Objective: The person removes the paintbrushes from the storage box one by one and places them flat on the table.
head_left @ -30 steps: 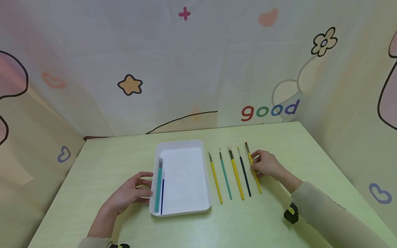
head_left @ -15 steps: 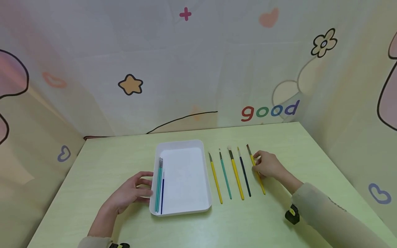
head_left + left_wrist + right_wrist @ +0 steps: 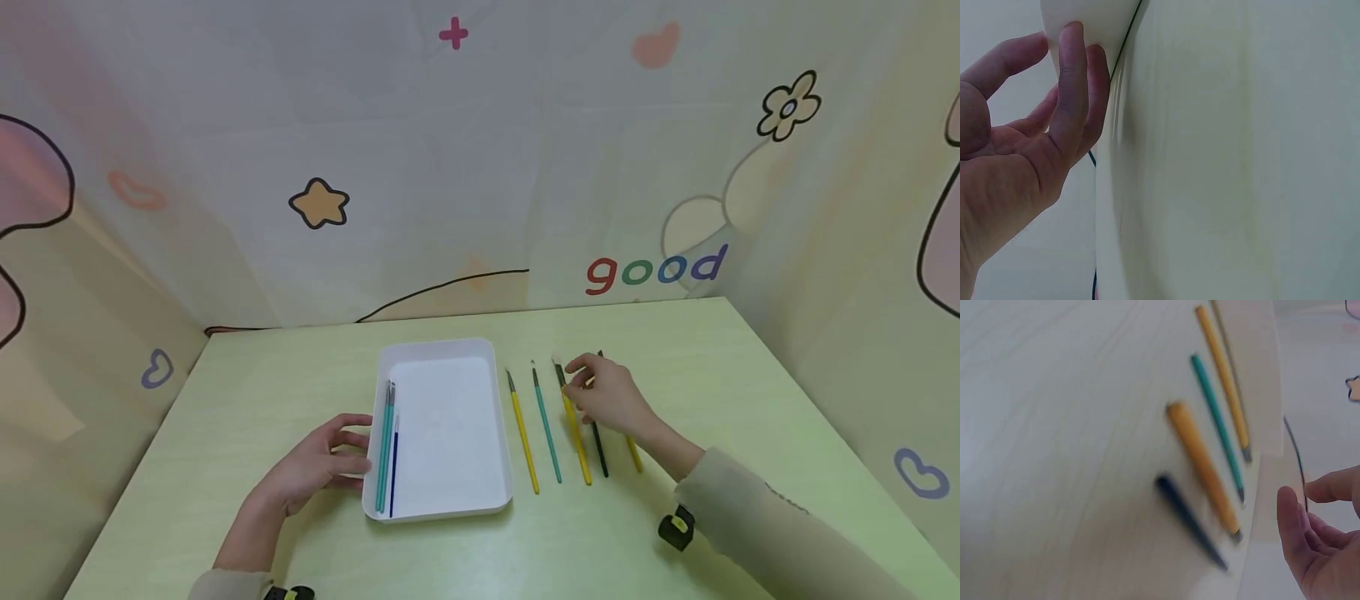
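Observation:
My left hand [image 3: 322, 462] touches the left side of a white tray [image 3: 453, 442] with its fingertips; in the left wrist view the fingers lie loosely bent against the tray wall [image 3: 1094, 22]. Inside the tray, along its left side, are two teal paintbrushes [image 3: 385, 450] and a thin blue paintbrush [image 3: 394, 462]. My right hand [image 3: 611, 400] hovers over the row of paintbrushes right of the tray, fingers relaxed, nothing held. It partly covers a dark paintbrush [image 3: 599, 450] and the rightmost yellow paintbrush [image 3: 634, 454]. Its fingertips overlap the thick yellow paintbrush [image 3: 577, 442].
Between tray and right hand lie a thin yellow paintbrush [image 3: 523, 437] and a teal paintbrush [image 3: 547, 425], side by side on the pale table [image 3: 300, 367]. A printed curtain [image 3: 420, 167] hangs behind the table. Each sleeve cuff has a black device [image 3: 677, 528] near it.
The right hand shifted the rightmost yellow paintbrush slightly right, let it go, and moved left over the dark and thick yellow paintbrushes. The left hand stayed at the tray.

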Demonstrator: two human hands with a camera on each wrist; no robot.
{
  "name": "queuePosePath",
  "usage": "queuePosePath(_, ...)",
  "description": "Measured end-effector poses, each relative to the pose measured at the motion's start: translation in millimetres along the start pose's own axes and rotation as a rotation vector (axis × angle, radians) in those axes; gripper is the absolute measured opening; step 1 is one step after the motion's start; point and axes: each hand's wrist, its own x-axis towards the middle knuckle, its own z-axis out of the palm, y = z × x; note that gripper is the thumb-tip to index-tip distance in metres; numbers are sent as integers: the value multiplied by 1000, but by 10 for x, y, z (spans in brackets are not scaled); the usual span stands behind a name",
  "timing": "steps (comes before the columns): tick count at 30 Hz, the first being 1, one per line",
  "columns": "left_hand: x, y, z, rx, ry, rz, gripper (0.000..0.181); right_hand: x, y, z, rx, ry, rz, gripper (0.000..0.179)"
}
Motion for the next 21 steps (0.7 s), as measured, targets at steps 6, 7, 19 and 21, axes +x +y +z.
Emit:
queuePosePath(6,5,7,5,1,15,-12,70,34,-296,235,246,-127,-4,29)
queuePosePath(7,5,8,8,4,22,-16,70,41,-343,272,278,-160,-1,31)
queuePosePath(19,-4,21,16,1,37,-21,70,124,-683,777,484,-520,78,49)
queuePosePath(21,-8,24,17,-2,37,-20,70,120,-723,873,486,-554,104,50)
